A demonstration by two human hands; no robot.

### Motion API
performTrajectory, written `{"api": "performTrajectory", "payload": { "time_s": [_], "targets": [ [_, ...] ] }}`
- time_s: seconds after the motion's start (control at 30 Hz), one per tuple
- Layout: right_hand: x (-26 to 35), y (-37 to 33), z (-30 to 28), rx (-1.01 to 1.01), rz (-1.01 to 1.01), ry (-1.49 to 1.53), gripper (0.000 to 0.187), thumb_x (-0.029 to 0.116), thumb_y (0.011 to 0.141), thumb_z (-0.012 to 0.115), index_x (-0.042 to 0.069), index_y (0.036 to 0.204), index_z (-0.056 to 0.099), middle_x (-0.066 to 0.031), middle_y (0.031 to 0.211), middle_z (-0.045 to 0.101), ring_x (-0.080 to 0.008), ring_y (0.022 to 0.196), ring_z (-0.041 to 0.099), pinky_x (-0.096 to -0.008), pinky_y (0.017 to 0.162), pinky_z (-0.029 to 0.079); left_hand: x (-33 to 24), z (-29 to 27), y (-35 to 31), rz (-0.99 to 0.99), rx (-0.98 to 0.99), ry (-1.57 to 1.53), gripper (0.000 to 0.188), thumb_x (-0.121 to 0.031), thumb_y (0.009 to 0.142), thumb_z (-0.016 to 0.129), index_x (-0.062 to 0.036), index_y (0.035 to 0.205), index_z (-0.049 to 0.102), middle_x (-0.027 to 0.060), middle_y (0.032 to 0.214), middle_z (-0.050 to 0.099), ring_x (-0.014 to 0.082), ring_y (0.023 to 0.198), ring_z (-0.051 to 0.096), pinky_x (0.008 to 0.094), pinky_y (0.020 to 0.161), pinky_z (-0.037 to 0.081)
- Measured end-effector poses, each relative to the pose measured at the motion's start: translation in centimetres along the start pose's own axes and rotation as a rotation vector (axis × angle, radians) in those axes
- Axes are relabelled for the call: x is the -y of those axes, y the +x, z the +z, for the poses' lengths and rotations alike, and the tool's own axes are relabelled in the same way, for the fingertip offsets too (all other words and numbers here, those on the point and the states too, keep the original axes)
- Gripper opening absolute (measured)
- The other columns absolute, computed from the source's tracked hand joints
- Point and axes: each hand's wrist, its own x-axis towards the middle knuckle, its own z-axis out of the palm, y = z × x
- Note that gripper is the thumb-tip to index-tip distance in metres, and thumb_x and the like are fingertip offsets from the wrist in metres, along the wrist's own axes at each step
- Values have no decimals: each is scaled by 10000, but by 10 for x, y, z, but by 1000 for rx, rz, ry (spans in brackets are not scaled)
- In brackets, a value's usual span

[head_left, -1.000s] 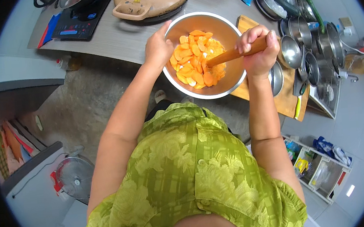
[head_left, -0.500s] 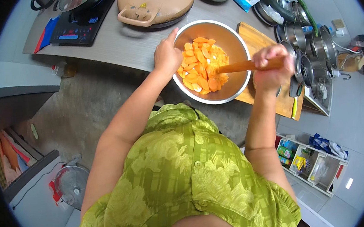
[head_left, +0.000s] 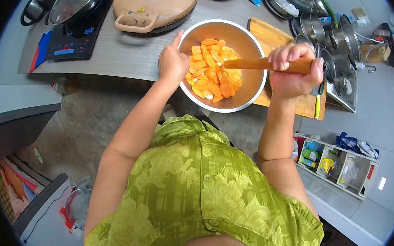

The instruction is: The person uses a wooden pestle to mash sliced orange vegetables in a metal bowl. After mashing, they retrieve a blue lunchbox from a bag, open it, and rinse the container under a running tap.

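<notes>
**A:** ok so what are the hands actually doing here?

**B:** right hand point(head_left: 293, 70) is a full fist, fingers curled tight round a wooden pestle point(head_left: 267, 64). The handle runs nearly level and its far end sits down among the orange slices point(head_left: 211, 72) in the bowl.

**A:** and the left?

**B:** left hand point(head_left: 173, 62) is on the near-left rim of the steel bowl point(head_left: 246, 39). Fingers bent and close together, pressed on the rim, thumb sticking up along the edge. Looks like a loose grip on the rim rather than a clamp, can't tell how far the fingertips hook inside.

**A:** where's the bowl sitting?

**B:** at the front edge of the grey counter point(head_left: 120, 54), its right side overlapping a wooden cutting board point(head_left: 273, 34). The slices are piled in the middle and left of the bowl, bare metal showing on the right wall.

**A:** anything else close by?

**B:** a round tan cooker lid point(head_left: 156, 2) just behind the bowl, a black induction hob point(head_left: 70, 42) with a lidded pot further left, and a rack of steel pots point(head_left: 335, 40) off to the right past the board.
</notes>
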Motion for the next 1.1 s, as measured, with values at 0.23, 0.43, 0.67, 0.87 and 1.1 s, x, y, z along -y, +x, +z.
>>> {"api": "performTrajectory", "payload": {
  "time_s": [0.23,0.43,0.67,0.87,1.1],
  "targets": [
    [-30,18,-11,0,149,3,430,432,914,384,57,725,477,-42,541,448,-150,498,466,-296,486,411,-3,0,1,16,-7,51,629,9,717,552,-173,1317,512,248,903,606,384,888,609,434,813,480],
    [10,41,1,103,99,2,442,458,905,355,79,703,455,-32,531,464,-146,487,472,-300,501,428,-11,-4,-2,-64,6,47,616,3,724,554,-173,1313,514,246,907,609,392,881,608,436,803,484],
    [-41,20,-11,201,198,46,456,435,912,393,34,719,492,-64,536,482,-148,442,449,-268,453,404,-15,-3,-3,-56,-4,72,602,11,726,560,-171,1299,530,251,914,609,394,884,609,434,806,486],
    [-10,39,3,207,151,107,463,462,886,391,43,700,456,-55,524,458,-148,461,443,-291,490,413,-19,-4,-3,-108,1,79,597,13,730,561,-168,1299,531,248,921,610,383,898,611,430,816,485],
    [-40,30,-1,221,301,7,449,417,905,405,29,690,473,-67,522,465,-134,451,449,-263,462,412,-15,-2,-4,-28,-54,85,592,13,723,564,-157,1289,534,239,928,613,382,889,607,437,804,485]
  ]
}}
